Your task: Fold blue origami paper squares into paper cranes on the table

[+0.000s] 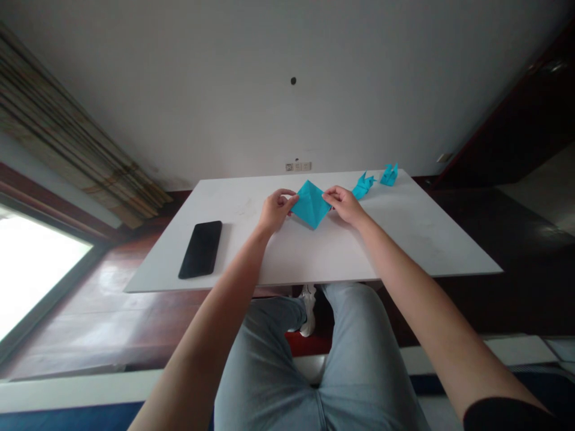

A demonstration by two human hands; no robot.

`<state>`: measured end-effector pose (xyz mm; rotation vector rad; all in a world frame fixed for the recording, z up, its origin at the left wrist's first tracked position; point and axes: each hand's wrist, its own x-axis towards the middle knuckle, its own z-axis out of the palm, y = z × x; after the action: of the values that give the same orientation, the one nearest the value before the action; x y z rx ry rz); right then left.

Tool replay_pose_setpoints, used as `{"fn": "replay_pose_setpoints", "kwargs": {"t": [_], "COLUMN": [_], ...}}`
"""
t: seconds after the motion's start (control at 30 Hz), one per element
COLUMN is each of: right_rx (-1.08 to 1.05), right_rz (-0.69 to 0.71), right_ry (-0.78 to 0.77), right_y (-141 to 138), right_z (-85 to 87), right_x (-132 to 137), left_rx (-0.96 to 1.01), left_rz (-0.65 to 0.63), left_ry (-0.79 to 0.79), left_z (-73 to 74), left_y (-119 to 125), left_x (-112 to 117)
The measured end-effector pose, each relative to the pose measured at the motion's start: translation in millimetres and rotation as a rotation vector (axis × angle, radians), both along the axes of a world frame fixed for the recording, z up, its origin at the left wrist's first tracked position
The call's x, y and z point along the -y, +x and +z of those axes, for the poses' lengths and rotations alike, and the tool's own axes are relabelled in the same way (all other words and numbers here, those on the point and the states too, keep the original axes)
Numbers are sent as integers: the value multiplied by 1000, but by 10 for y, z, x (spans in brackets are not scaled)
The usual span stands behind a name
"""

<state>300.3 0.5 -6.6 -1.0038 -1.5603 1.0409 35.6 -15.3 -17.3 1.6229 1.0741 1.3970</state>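
A blue sheet of origami paper [311,206], diamond-shaped from this angle and marked with creases, is held up over the table between my two hands. My left hand [277,209] pinches its left corner between thumb and fingers. At the opposite corner, my right hand [345,205] grips the paper in the same way. Just beyond the right hand lies a folded blue paper figure [363,185] with pointed tips, partly hidden by that hand. Farther right, near the back edge, stands another folded blue paper figure [389,175].
The white table [251,263] carries a black smartphone [200,249] on its left side. Behind the table rises a grey wall with a row of sockets [298,167]. A patterned curtain [76,131] hangs at the left. My legs [359,341] are under the table's front edge.
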Motion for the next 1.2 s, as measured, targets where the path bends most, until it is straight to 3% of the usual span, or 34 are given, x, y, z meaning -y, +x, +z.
{"fn": "replay_pose_setpoints", "kwargs": {"t": [0.13,0.33,0.53,1.2], "right_rx": [-31,-37,-32,-6], "right_rz": [-54,-101,-65,18], "right_ry": [-10,-25,-40,-101], "right_y": [42,100,91,71], "right_z": [-26,-31,-17,-61], "right_x": [-24,-24,-16,-47], "left_rx": [34,10,18,67], "left_rz": [-66,-210,-152,-169], "left_ry": [73,46,28,-19], "left_z": [35,26,7,-22], "left_y": [-2,3,-8,-2], "left_x": [28,66,41,52]}}
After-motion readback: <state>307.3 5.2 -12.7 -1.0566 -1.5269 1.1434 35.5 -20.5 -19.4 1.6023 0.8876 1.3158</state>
